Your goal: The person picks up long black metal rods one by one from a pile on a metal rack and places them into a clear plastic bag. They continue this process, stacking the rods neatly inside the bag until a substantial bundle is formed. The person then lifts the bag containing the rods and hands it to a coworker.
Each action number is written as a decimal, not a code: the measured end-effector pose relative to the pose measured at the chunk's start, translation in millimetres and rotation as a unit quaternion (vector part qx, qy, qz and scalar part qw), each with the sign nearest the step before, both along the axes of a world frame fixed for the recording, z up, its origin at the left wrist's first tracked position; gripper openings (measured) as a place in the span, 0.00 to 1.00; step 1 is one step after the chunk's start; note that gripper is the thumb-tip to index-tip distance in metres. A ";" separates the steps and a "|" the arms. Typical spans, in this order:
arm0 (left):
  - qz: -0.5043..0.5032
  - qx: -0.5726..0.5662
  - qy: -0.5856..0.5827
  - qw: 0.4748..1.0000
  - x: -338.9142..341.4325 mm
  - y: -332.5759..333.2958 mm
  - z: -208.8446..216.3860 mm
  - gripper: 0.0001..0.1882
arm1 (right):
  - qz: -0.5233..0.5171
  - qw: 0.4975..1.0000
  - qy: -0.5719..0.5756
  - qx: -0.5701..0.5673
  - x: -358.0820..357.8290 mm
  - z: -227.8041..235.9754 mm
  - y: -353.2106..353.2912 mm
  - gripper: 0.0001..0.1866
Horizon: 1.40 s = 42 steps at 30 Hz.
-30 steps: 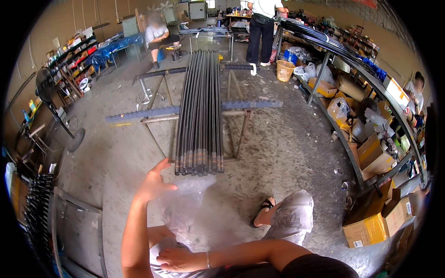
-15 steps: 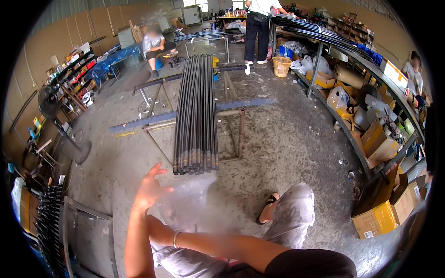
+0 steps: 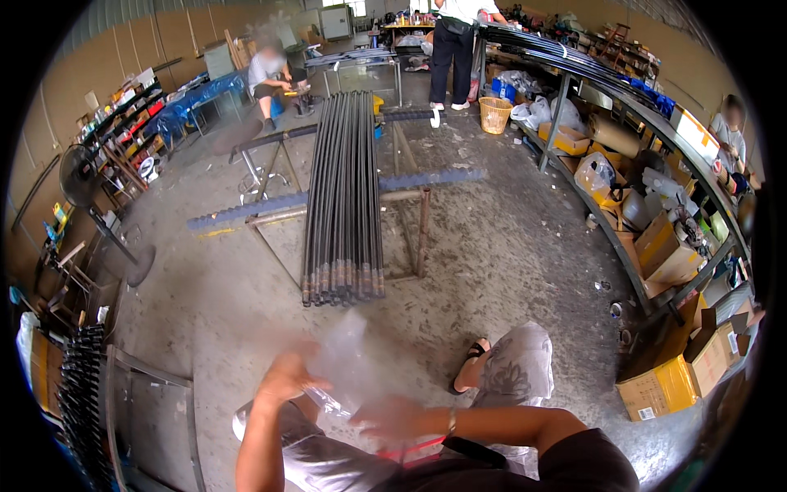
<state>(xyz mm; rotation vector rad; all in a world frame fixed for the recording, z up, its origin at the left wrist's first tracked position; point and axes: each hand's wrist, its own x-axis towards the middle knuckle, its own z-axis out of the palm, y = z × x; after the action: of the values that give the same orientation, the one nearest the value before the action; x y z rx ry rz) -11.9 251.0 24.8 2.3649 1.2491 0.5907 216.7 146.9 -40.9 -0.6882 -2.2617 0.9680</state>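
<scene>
Near dark rods (image 3: pixel 343 197), left hand (image 3: pixel 288 373) and right hand (image 3: pixel 395 417) by clear bag (image 3: pixel 341 353), grips unclear, carton label (image 3: pixel 647 413) unreadable

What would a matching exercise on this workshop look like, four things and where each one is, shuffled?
Things:
1. Long dark rods
2. Clear plastic
3. Standing fan
4. Woven basket

Places:
A. Near the feet of the person in black trousers
B. Laid in a bundle over a metal stand
C. Toward the picture's left edge
D. Between the left hand and the blurred right hand

Pairs: 1-B, 2-D, 3-C, 4-A
</scene>
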 end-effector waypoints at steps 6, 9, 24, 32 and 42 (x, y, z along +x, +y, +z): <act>-0.165 -0.002 0.086 0.983 53.4 -30.0 -6.5 0.12 | -0.167 0.986 -0.013 0.014 67.4 63.5 54.6 0.35; -0.275 -0.017 -0.081 0.958 73.7 -25.0 45.8 0.12 | -0.058 0.996 -0.049 -0.046 95.1 49.0 59.3 0.30; -0.033 -0.290 -0.076 0.954 -36.8 43.8 11.7 0.12 | -0.143 0.987 -0.068 -0.039 116.6 80.9 132.8 0.09; -0.042 -0.350 -0.238 0.905 -46.5 115.2 39.2 0.18 | -0.115 0.986 -0.010 -0.123 109.8 104.7 159.1 0.13; 0.112 -0.341 -0.328 0.874 10.7 212.3 6.3 0.33 | -0.277 0.865 0.231 -0.350 96.4 74.5 233.3 0.15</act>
<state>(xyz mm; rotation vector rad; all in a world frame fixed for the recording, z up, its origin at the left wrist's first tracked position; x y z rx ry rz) -1.2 463.3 31.1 1.2864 1.1453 0.7745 313.1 380.2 33.6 -1.1728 -1.1532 1.4530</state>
